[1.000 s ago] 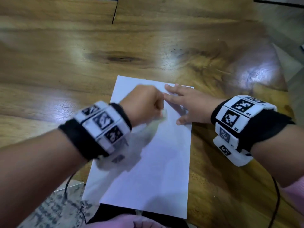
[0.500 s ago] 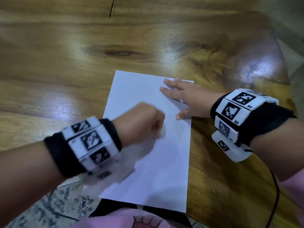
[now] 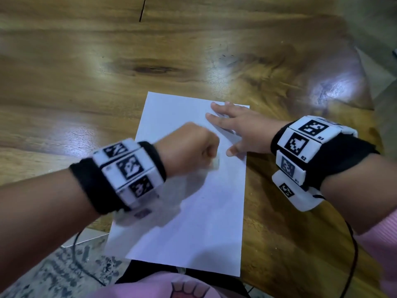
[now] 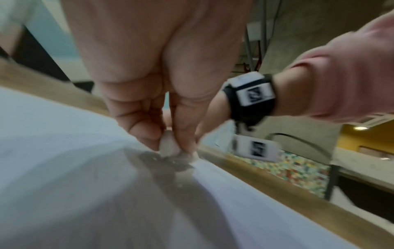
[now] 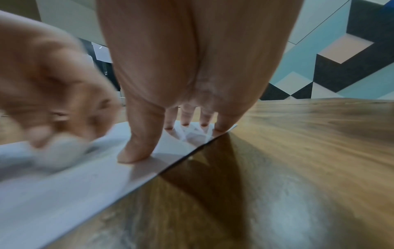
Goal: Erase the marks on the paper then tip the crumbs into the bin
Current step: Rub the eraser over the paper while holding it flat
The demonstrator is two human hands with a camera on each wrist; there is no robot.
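Observation:
A white sheet of paper (image 3: 199, 216) lies on the wooden table (image 3: 86, 82), its near end over the table edge. My left hand (image 3: 191, 145) is curled in a fist over the middle of the sheet and pinches a small white eraser (image 4: 168, 145) against the paper (image 4: 64, 168); the eraser (image 3: 215, 163) peeks out below the knuckles. Dark smudge and crumbs (image 4: 168, 161) lie just under it. My right hand (image 3: 238, 125) lies flat with spread fingers on the sheet's far right corner, its fingertips (image 5: 132, 155) pressing the paper (image 5: 64, 185). The bin is not in view.
A patterned rug (image 3: 53, 272) covers the floor at lower left, below the table's near edge. A black cable (image 3: 352, 254) hangs from my right wrist. Pink clothing (image 3: 171, 287) is at the bottom of the head view.
My left hand with the eraser moved down the sheet toward me, then back up a little, in a rubbing stroke. The right hand stayed pressed on the far right corner.

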